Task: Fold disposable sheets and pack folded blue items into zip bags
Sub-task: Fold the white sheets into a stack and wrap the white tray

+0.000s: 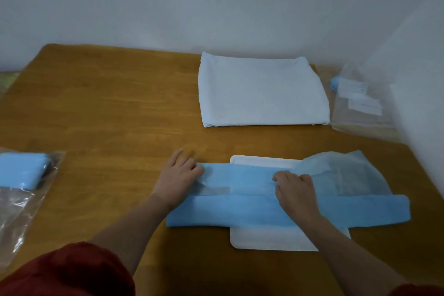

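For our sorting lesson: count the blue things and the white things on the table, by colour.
Blue: 3 (long sheet, folded item in left bag, item among far right bags)
White: 2 (folded sheet, board)
Total: 5

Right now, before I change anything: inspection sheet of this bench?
Surface: wooden table, against a pale wall.
Job's things: blue sheet, partly folded into a long band, lies across a white board. White folded stack at the back. Left zip bag holds a folded blue item. Right bags in the far corner, something blue showing at their edge.
Clutter: nothing seen.
Grippers: left hand grips the band's left end; right hand pinches the fold near the middle.
Cables: nothing seen.
Surroundings: wall behind and to the right.
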